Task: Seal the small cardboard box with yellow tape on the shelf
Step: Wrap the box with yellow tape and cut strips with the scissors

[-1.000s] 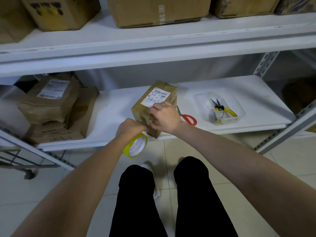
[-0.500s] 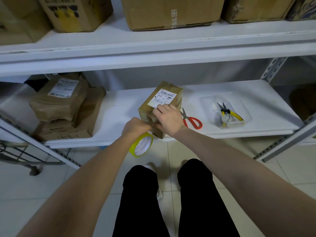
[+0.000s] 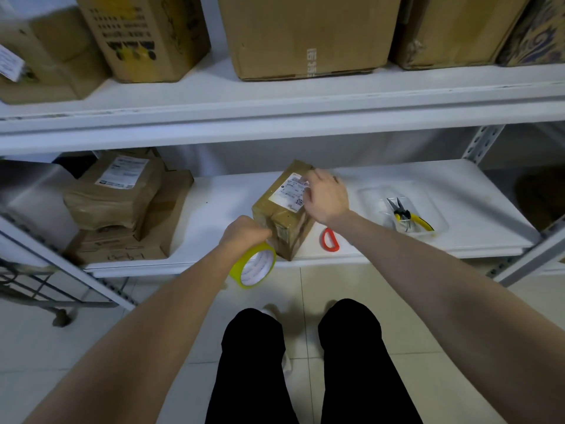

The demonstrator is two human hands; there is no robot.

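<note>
A small cardboard box with a white shipping label stands on the white lower shelf, near its front edge. My left hand grips a roll of yellow tape at the box's near left corner, just in front of the shelf edge. My right hand rests on the box's top right side, over part of the label, its fingers lying across the top.
Red-handled scissors lie right of the box, partly under my right wrist. A clear tray with yellow-handled pliers sits further right. Stacked brown parcels fill the shelf's left end. Large cartons stand on the upper shelf.
My right hand has slid from the box's near front corner up and back along its top, over the label. The left hand with the tape roll stays at the near corner.
</note>
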